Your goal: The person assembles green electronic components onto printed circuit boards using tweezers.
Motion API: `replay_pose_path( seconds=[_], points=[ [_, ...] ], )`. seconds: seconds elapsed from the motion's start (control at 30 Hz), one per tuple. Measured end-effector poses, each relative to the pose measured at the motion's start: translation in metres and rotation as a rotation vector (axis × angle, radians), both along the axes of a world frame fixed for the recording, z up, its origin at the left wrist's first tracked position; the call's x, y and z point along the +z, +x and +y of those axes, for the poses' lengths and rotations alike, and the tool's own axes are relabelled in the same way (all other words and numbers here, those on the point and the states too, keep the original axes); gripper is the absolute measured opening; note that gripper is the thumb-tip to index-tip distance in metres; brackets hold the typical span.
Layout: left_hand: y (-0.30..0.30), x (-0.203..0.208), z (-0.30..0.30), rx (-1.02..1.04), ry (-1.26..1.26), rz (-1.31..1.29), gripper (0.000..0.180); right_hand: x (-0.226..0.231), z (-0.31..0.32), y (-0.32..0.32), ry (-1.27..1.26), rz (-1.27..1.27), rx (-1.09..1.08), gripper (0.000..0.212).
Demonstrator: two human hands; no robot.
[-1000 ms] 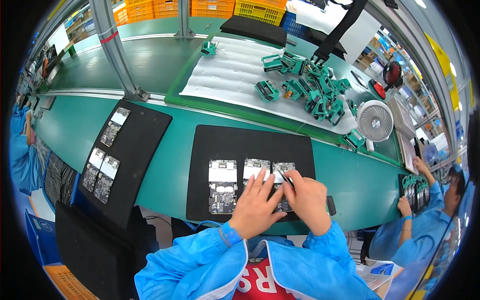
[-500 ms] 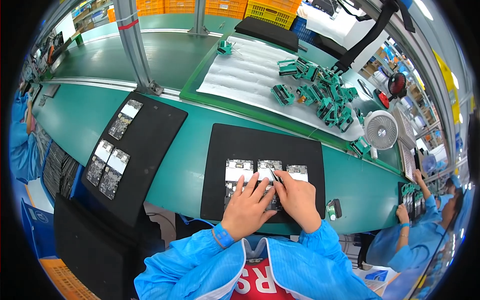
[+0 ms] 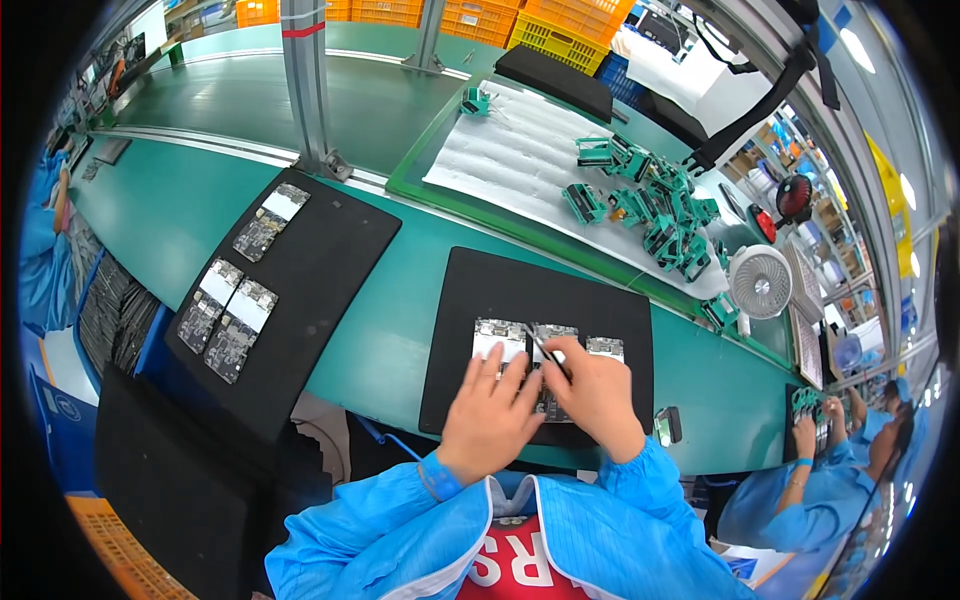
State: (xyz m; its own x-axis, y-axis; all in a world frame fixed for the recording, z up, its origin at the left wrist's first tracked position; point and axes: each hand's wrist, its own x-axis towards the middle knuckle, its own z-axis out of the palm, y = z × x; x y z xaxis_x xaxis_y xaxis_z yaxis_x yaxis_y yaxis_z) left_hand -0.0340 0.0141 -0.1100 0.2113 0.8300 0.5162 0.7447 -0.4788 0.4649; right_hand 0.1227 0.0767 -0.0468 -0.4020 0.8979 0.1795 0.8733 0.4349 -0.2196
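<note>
Several circuit boards with white label areas lie side by side on a black foam mat (image 3: 480,285) in front of me. Spread over the left board (image 3: 499,330) is my left hand (image 3: 488,418), fingers stretched out and open, hiding the board's lower part. My right hand (image 3: 597,395) pinches dark tweezers (image 3: 544,348), whose tips point up and left near the top of the middle board (image 3: 556,331). That hand partly covers the middle board and the right board (image 3: 605,348). Whether the tips touch anything is too small to tell.
Another black mat (image 3: 345,235) on the left carries three boards. Behind, a green-edged tray holds a heap of green fixtures (image 3: 655,205) on white sheeting. A white fan (image 3: 760,282) stands to the right. A small green-and-black part (image 3: 667,426) lies beside my mat. Co-workers sit at both sides.
The view has shifted, so the bench things appear farther right. The tweezers now point to the gap between the left and middle boards. My left hand stays spread over the boards.
</note>
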Motion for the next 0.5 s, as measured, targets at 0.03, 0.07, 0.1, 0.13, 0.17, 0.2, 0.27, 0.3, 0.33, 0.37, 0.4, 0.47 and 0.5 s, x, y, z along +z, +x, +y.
replay_pose_path(
  seconds=[0.03, 0.07, 0.1, 0.13, 0.17, 0.2, 0.27, 0.3, 0.33, 0.37, 0.4, 0.47, 0.5],
  points=[
    [-0.007, 0.000, -0.002, 0.028, -0.006, 0.012, 0.054, -0.005, 0.002, -0.005, -0.010, 0.007, 0.025, 0.019],
    [-0.014, -0.001, -0.004, 0.066, -0.012, 0.026, 0.055, -0.011, 0.004, -0.012, -0.021, 0.017, 0.061, 0.019],
    [-0.019, -0.005, -0.006, 0.071, -0.046, 0.014, 0.056, -0.013, 0.004, -0.018, -0.017, 0.024, 0.083, 0.018],
    [-0.021, -0.009, -0.007, 0.077, -0.045, 0.017, 0.056, -0.014, 0.003, -0.024, -0.016, 0.028, 0.089, 0.018],
    [-0.022, -0.013, -0.009, 0.056, -0.059, 0.016, 0.055, -0.015, 0.002, -0.029, -0.036, 0.006, 0.077, 0.017],
    [-0.023, -0.016, -0.010, 0.034, -0.071, 0.016, 0.055, -0.016, 0.001, -0.033, -0.055, -0.016, 0.064, 0.017],
    [-0.023, -0.016, -0.010, 0.040, -0.061, 0.011, 0.056, -0.021, 0.003, -0.033, -0.079, 0.010, 0.068, 0.019],
    [-0.022, -0.016, -0.010, 0.036, -0.061, 0.010, 0.055, -0.023, 0.002, -0.031, -0.084, 0.054, 0.071, 0.021],
    [-0.022, -0.016, -0.010, 0.031, -0.060, 0.010, 0.055, -0.025, 0.000, -0.030, -0.089, 0.099, 0.073, 0.024],
    [-0.022, -0.016, -0.010, 0.025, -0.051, 0.018, 0.055, -0.025, -0.002, -0.029, -0.078, 0.094, 0.078, 0.028],
    [-0.022, -0.015, -0.010, 0.016, -0.045, 0.022, 0.055, -0.025, -0.002, -0.030, -0.076, 0.067, 0.084, 0.028],
    [-0.024, -0.015, -0.012, 0.029, -0.047, 0.033, 0.056, -0.028, -0.003, -0.033, -0.010, 0.046, 0.122, 0.028],
    [-0.025, -0.015, -0.013, 0.035, -0.044, 0.037, 0.056, -0.027, -0.003, -0.032, 0.035, 0.013, 0.150, 0.029]
  ],
)
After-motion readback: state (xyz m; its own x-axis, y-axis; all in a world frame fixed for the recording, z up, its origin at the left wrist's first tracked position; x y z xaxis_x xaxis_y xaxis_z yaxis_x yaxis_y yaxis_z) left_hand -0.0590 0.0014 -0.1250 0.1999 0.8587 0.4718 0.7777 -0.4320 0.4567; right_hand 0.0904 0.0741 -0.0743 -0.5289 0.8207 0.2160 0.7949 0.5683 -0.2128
